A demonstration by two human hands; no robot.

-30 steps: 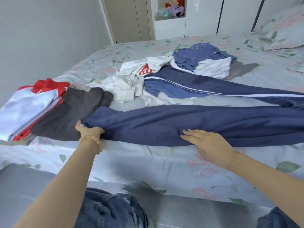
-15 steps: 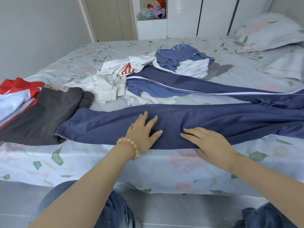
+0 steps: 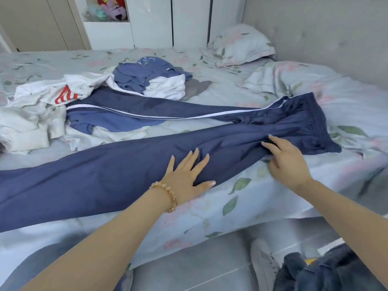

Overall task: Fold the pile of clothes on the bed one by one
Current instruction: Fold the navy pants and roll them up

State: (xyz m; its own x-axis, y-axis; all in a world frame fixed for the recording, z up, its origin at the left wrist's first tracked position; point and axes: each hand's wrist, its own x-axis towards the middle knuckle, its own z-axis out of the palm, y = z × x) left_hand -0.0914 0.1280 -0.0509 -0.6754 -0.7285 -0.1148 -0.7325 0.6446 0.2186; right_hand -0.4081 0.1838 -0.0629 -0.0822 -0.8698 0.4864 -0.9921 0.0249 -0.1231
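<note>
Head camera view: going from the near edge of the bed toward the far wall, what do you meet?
Left hand flat on the long navy trousers → second navy trousers with a white side stripe → crumpled blue top → floral pillow → white wardrobe doors.

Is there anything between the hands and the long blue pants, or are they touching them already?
Nothing visible is in the way. The left hand lies flat with straight fingers on the navy trousers, and the right hand touches them nearer the waistband. The unfolded pile sits farther back on the bed, apart from both hands.
</note>
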